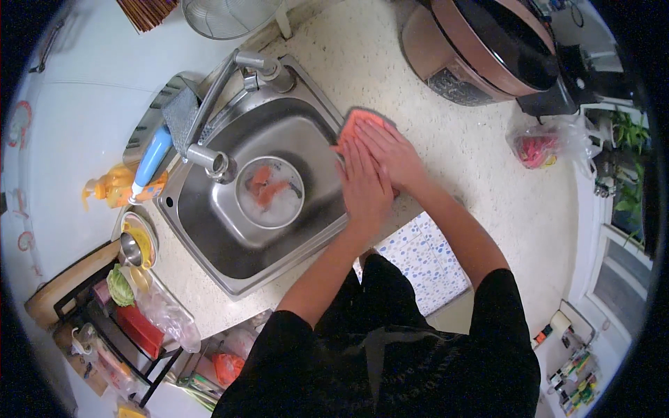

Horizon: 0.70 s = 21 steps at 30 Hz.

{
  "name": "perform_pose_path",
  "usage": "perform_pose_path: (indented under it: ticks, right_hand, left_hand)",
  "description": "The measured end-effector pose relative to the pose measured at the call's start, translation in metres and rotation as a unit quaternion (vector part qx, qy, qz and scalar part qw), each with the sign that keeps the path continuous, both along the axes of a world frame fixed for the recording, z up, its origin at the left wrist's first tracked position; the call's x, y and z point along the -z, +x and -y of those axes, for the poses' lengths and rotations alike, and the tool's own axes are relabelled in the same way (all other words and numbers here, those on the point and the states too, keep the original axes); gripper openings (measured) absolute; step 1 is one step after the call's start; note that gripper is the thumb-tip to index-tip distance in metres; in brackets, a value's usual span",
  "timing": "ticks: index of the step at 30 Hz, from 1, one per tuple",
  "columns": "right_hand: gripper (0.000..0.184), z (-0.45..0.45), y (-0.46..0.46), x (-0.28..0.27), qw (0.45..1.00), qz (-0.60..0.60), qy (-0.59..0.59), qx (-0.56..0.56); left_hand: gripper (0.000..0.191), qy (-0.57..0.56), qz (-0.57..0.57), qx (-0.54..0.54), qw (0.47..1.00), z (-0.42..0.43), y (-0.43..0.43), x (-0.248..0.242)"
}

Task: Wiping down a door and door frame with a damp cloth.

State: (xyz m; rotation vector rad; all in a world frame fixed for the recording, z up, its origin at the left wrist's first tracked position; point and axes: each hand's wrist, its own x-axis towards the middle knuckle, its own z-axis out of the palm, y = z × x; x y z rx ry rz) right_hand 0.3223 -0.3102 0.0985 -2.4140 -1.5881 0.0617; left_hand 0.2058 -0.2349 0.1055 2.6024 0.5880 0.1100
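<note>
An orange cloth with a grey edge (pixel 360 116) lies on the speckled countertop at the right rim of the sink. My right hand (pixel 392 157) rests over it with the fingers stretched forward. Close beside it, and partly overlapping, my left hand (pixel 366 190) presses on the cloth's near part. Most of the cloth is hidden under both hands. To their left, a stainless steel sink (pixel 313 130) holds a round bowl (pixel 302 201) of foamy water. Orange pieces of cloth or similar material (pixel 266 190) float in that bowl.
A metal faucet (pixel 209 104) arches over the sink. Behind it stand a blue-handled brush (pixel 153 157) and a yellow pump bottle (pixel 117 183). A pink-brown rice cooker (pixel 444 57) sits at the far right, near a plastic bag (pixel 549 143). A cabbage (pixel 120 285) lies at left.
</note>
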Motion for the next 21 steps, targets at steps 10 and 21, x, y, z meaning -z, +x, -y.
perform_pose_path:
  ticks: [10,21]
  right_hand:
    - [0.072,-0.119,0.126,0.021,0.991,0.064,0.018,0.116]
    - [0.072,0.019,-0.008,0.007,0.939,0.013,-0.02,0.344]
  left_hand:
    - [0.064,0.1,0.154,0.02,0.983,-0.144,0.161,0.026]
    - [0.066,-0.004,0.097,0.265,0.959,-0.039,0.079,0.024]
